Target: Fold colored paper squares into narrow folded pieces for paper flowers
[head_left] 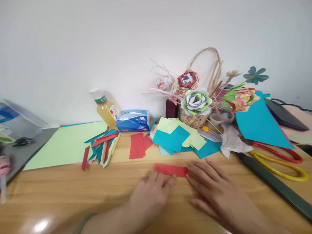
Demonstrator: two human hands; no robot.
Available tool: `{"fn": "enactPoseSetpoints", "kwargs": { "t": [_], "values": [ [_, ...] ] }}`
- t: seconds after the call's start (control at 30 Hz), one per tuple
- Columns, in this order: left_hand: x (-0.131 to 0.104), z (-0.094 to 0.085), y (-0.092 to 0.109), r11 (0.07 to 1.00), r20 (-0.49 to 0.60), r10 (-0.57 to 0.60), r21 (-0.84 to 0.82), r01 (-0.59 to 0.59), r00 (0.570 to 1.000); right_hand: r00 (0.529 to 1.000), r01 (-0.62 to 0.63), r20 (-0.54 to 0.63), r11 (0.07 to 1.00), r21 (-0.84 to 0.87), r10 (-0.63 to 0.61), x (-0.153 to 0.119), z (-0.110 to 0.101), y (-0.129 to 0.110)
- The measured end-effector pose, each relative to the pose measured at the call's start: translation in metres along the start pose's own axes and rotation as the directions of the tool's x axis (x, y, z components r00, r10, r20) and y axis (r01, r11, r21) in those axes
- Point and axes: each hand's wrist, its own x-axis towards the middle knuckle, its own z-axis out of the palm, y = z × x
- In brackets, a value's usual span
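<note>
A red paper strip [170, 169] lies flat on the wooden table, its long side running left to right. My left hand [152, 191] is closed, with curled fingers pressed on the strip's near edge. At the strip's right end, my right hand [215, 188] lies with fingers stretched out, the tips touching the paper and the thumb apart. Beyond the strip are loose red paper pieces [137, 146], and to their right a pile of blue [172, 140] and pale green paper pieces [197, 137]. Folded coloured strips [105, 146] are heaped to the left.
Along the wall stand a juice bottle [107, 109], a tissue pack [133, 120] and a basket [194, 118] of paper flowers. Pale green sheets [67, 146] lie left. A dark green long-bladed tool [277, 186] and red and yellow handles [280, 167] lie right.
</note>
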Motion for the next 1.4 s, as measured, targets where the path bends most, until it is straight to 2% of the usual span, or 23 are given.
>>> {"fn": "enactPoseSetpoints", "kwargs": {
  "t": [0.2, 0.4, 0.53, 0.63, 0.7, 0.77, 0.87, 0.97, 1.07, 1.13, 1.3, 1.4],
  "values": [
    [-0.010, 0.001, -0.010, 0.988, 0.094, -0.086, -0.119, 0.097, 0.992, 1.000, -0.012, -0.025, 1.000, 0.023, 0.012, -0.003, 0.003, 0.004],
    [-0.026, 0.001, -0.029, 0.965, 0.154, -0.210, -0.125, 0.230, 0.966, 0.998, -0.033, -0.048, 0.997, 0.074, 0.036, -0.002, 0.007, 0.003],
    [-0.028, 0.002, -0.038, 0.962, 0.053, -0.209, -0.166, 0.215, 0.977, 0.996, -0.006, -0.092, 0.993, 0.115, 0.017, -0.002, 0.011, 0.001],
    [-0.023, 0.000, -0.040, 0.960, -0.022, -0.227, -0.173, 0.220, 0.974, 0.994, -0.080, -0.055, 0.959, 0.272, 0.099, -0.002, 0.012, 0.002],
    [-0.017, -0.004, -0.038, 0.960, -0.058, -0.229, -0.178, 0.216, 0.972, 0.977, -0.202, 0.026, 0.884, 0.421, 0.211, 0.001, 0.011, 0.004],
    [-0.009, -0.009, -0.032, 0.963, -0.122, -0.193, -0.215, 0.164, 0.974, 0.949, -0.299, 0.090, 0.780, 0.550, 0.301, 0.007, 0.010, 0.009],
    [0.005, -0.014, -0.021, 0.964, -0.204, -0.137, -0.253, 0.083, 0.969, 0.927, -0.341, 0.115, 0.677, 0.652, 0.356, 0.020, 0.010, 0.019],
    [0.016, -0.013, -0.011, 0.982, -0.204, -0.068, -0.189, 0.029, 0.977, 0.941, -0.306, 0.105, 0.683, 0.664, 0.320, 0.035, 0.011, 0.026],
    [0.021, -0.006, -0.008, 0.991, -0.261, 0.041, -0.111, -0.072, 0.964, 0.966, -0.240, 0.093, 0.702, 0.670, 0.240, 0.046, 0.011, 0.028],
    [0.022, -0.002, -0.009, 0.989, -0.341, 0.100, -0.070, -0.131, 0.935, 0.978, -0.197, 0.083, 0.707, 0.680, 0.192, 0.048, 0.012, 0.027],
    [0.023, 0.008, -0.024, 0.952, -0.546, 0.213, -0.072, -0.299, 0.810, 0.999, 0.029, -0.003, 0.759, 0.650, -0.035, 0.038, 0.010, 0.025],
    [0.025, 0.012, -0.034, 0.933, -0.563, 0.235, -0.099, -0.347, 0.792, 0.991, 0.108, 0.002, 0.816, 0.569, -0.132, 0.031, 0.007, 0.020]
  ]
}}
